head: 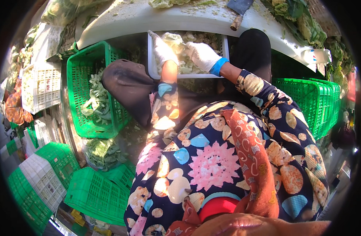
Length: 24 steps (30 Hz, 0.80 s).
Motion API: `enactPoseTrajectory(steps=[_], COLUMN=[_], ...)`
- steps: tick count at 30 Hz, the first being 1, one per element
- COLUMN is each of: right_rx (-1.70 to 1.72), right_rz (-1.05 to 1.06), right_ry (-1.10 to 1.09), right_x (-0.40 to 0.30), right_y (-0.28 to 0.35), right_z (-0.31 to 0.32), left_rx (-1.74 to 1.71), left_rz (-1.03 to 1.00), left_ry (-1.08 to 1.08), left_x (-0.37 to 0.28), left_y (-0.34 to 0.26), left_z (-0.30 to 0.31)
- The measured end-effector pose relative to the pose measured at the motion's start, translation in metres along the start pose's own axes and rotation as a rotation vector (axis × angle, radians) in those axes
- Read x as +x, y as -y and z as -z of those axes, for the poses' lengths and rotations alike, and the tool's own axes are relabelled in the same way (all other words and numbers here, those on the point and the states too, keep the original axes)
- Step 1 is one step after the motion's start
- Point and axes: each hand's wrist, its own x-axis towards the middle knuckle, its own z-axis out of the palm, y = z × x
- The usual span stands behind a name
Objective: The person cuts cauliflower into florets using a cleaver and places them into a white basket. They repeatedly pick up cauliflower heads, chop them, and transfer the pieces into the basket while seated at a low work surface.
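Note:
Both hands wear white gloves and work over a white plastic crate (225,53) that holds cut cauliflower florets (195,68). My left hand (163,50) grips the side of a pale cauliflower piece (172,40), its fingers partly washed out by sunlight. Against that piece's right edge rest the curled fingers of my right hand (203,56), which has a blue cuff. Whether those fingers enclose anything is hidden. The crate sits between my knees, below the edge of a white work table (126,23).
A cleaver (240,8) lies on the table, its wooden handle towards me. Left stands a green crate (89,129) with leaf and stem trimmings (95,101). More green crates (308,103) are on the right, others (93,193) lower left. Leafy cauliflower (308,28) is heaped upper right.

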Motion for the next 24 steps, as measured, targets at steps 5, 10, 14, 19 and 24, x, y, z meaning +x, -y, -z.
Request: enactPoseTrajectory(steps=[5, 10, 14, 19, 24], right_rx=[-0.126, 0.576, 0.608, 0.516, 0.369], right_rz=[-0.103, -0.488, -0.694, -0.602, -0.488], right_ry=[-0.074, -0.178, -0.237, -0.438, -0.366], right_x=[-0.009, -0.011, -0.01, 0.042, 0.134], right_y=[-0.032, 0.003, -0.032, -0.059, -0.084], right_z=[-0.026, -0.024, 0.006, 0.089, 0.138], left_rx=[0.07, -0.146, -0.102, -0.183, -0.207], left_rz=[0.5, 0.402, 0.398, 0.372, 0.6], left_ry=[-0.055, -0.059, 0.007, -0.025, -0.046], left_x=[-0.042, -0.017, -0.019, -0.029, -0.048], left_y=[-0.106, -0.027, -0.026, -0.083, -0.123], left_z=[-0.052, 0.016, 0.016, -0.01, -0.041])
